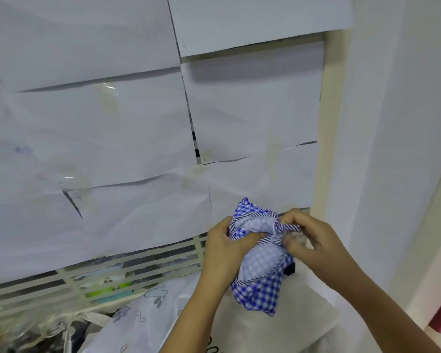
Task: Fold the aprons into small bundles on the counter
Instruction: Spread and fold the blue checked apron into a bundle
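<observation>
Clamping the apron [259, 284] at five o'clock with my left grip [222, 248], right grip [316, 243] pinching its striped tie [289, 227], I am risking a slip unravelling it.

I saw one apron [261, 276]: blue-and-white gingham edged with dark striped trim, scrunched into a small upright bundle, paler reverse side showing, held aloft at lower right.
</observation>
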`<control>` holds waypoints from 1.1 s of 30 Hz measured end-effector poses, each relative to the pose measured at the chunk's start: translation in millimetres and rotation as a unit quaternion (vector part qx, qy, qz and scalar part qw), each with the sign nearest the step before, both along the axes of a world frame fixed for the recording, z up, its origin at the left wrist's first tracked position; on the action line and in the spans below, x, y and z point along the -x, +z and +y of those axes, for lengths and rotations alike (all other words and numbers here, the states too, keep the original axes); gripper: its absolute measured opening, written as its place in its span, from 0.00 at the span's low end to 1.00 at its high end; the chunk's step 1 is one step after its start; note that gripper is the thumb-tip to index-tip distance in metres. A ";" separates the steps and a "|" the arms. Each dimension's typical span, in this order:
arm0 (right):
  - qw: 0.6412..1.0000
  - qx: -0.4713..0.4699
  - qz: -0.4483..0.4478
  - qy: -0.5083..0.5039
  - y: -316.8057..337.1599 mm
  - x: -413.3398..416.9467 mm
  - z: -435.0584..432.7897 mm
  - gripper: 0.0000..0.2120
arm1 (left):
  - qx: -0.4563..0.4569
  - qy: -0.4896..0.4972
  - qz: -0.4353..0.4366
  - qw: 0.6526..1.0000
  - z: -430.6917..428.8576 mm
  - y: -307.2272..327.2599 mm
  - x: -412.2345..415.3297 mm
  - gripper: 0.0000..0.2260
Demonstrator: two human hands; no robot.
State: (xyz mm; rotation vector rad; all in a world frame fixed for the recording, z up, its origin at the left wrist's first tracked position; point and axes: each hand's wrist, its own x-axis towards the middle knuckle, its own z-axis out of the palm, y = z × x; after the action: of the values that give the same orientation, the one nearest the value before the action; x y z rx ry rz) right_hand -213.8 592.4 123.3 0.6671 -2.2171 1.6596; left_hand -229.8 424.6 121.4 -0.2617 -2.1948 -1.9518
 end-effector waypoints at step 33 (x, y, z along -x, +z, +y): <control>0.956 0.188 -0.078 0.212 18.8 -13.3 -15.8 0.21 | -0.377 -0.026 -0.143 0.915 12.8 54.5 -47.4 0.15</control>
State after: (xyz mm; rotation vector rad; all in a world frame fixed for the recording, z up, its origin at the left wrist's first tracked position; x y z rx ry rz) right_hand -200.5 576.7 142.1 0.9812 -1.8510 2.3391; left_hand -182.4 437.3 175.9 0.0965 -1.3858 -2.8217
